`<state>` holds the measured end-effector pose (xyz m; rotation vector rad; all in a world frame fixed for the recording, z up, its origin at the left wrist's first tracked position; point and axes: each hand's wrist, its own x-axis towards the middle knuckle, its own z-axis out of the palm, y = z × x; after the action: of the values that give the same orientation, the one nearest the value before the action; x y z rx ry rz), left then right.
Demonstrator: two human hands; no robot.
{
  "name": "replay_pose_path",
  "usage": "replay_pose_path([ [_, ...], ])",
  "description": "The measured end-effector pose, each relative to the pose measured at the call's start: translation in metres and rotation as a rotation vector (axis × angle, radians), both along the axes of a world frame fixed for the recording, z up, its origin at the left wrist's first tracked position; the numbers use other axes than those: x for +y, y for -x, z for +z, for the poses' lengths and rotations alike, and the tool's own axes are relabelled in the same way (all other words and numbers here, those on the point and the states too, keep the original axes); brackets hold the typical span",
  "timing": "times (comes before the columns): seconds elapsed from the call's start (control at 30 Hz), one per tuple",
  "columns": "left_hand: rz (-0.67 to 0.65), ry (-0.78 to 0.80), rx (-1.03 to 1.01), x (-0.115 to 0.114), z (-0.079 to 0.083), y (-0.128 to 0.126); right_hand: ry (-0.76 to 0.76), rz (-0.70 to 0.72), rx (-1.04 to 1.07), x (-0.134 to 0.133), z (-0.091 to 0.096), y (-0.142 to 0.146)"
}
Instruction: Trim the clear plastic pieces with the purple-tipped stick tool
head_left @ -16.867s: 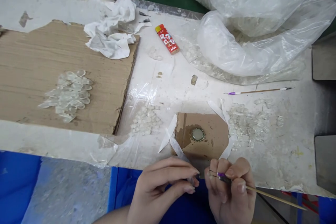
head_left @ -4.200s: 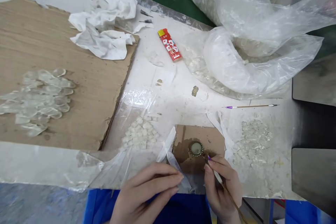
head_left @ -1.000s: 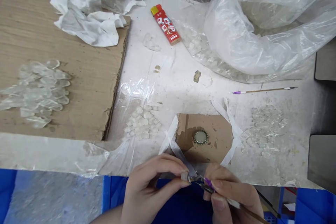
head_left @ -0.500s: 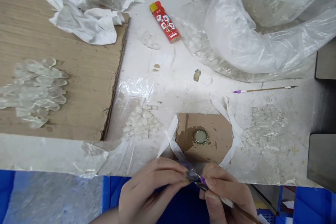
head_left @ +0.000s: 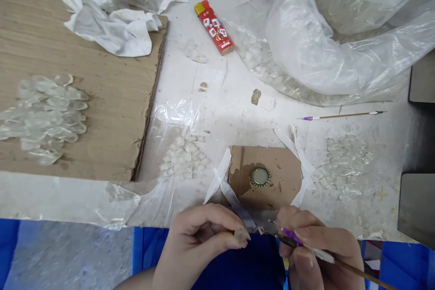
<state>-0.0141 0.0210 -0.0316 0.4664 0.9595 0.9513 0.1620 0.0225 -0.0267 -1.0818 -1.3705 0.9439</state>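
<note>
Between thumb and fingertips, my left hand (head_left: 204,235) pinches a small clear piece (head_left: 240,235) just over the table's front edge. My right hand (head_left: 316,244) grips a thin stick tool (head_left: 321,254) with a brown shaft, a white band, a purple sleeve and a fine metal tip. A second dark, pointed tip (head_left: 283,239) lies alongside it in the same grip; its kind is unclear. Both tips point left and stand apart from the clear piece. In front of my hands, a metal bottle cap (head_left: 261,176) sits on a small cardboard piece (head_left: 288,163) with white tape strips.
Small whitish pieces (head_left: 183,157) lie left of the cap, clear pieces (head_left: 346,163) right. More clear pieces (head_left: 50,113) rest on a large cardboard sheet (head_left: 112,145) near a white cloth (head_left: 112,27). A red lighter (head_left: 215,28), another stick tool (head_left: 340,116) and a plastic bag (head_left: 306,45) lie behind.
My right hand has moved right with its tools, so their tips have come away from the clear piece. My left hand still holds that piece, shifted slightly right.
</note>
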Motion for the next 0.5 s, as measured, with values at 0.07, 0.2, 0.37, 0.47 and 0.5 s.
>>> replay_pose_path([
  [0.07,0.055,0.081,-0.072,-0.0004,-0.0002,0.0001,-0.050,0.059,0.015,0.0032,0.0033,-0.0004],
  [0.2,-0.002,0.090,-0.110,0.0009,-0.0019,0.0027,-0.011,0.151,-0.006,0.0045,0.0055,-0.0024],
  [0.37,0.013,0.115,-0.088,0.0011,-0.0009,0.0020,0.006,0.226,0.020,-0.0005,0.0009,-0.0056],
  [0.47,0.000,0.083,-0.070,0.0001,0.0009,0.0023,0.005,0.216,0.018,-0.0008,0.0006,-0.0045],
  [0.5,-0.017,0.065,-0.060,-0.0001,0.0012,0.0029,0.005,0.208,0.012,-0.0004,0.0010,-0.0037],
])
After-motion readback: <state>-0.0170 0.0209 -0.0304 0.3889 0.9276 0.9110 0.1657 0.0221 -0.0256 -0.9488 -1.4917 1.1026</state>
